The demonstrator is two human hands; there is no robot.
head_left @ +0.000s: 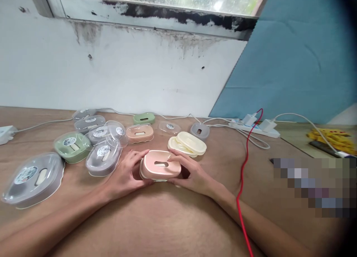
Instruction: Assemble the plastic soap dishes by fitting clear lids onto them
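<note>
A pink soap box [150, 171] with an oval slot in its top sits on a cream base in front of me. My left hand [129, 171] grips its left end, thumb at the near side and fingers round the far edge. On the opposite end, my right hand [191, 171] is closed round the box, with a finger lying on the top. Just behind lie cream oval trays [192, 142], one leaning on another. Beyond my left hand stands a second pink box [139, 132] under a clear cover.
Several grey boxes [36, 179] with clear lids and a green one [73, 147] stand at the left. Another green piece [144, 118], a clear lid [169, 127] and a grey piece [199, 130] sit near the wall. A red cable [242, 175] crosses my right forearm from a power strip [258, 129].
</note>
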